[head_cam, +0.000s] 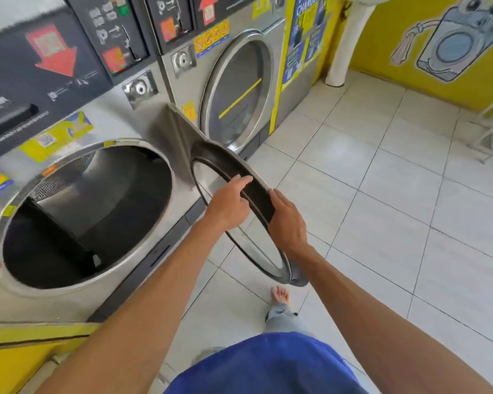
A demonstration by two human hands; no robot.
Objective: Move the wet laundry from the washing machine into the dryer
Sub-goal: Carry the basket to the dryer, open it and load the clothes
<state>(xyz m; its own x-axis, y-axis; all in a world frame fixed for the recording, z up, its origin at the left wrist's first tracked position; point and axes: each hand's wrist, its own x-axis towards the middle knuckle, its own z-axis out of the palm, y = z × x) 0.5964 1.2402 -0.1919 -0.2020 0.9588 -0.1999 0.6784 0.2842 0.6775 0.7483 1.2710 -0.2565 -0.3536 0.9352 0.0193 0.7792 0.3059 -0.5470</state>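
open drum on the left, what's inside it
The open drum shows bare perforated steel walls and a dark baffle. No laundry is visible, but the near lower part lies in shadow behind the rim.

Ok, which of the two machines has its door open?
The nearer machine: its round door is swung out, both hands on its rim. The farther machine's door is closed.

Both bare arms reach forward and a little to the left, nearly straight at the elbows. The left hand [230, 201] lies palm down with its fingers stretched out and relaxed, fingertips pointing up and to the right. The right hand [287, 220] sits just beside it, back of the hand up, fingers held together and extended forward. One bare foot [280, 294] is planted ahead of the body below the arms.
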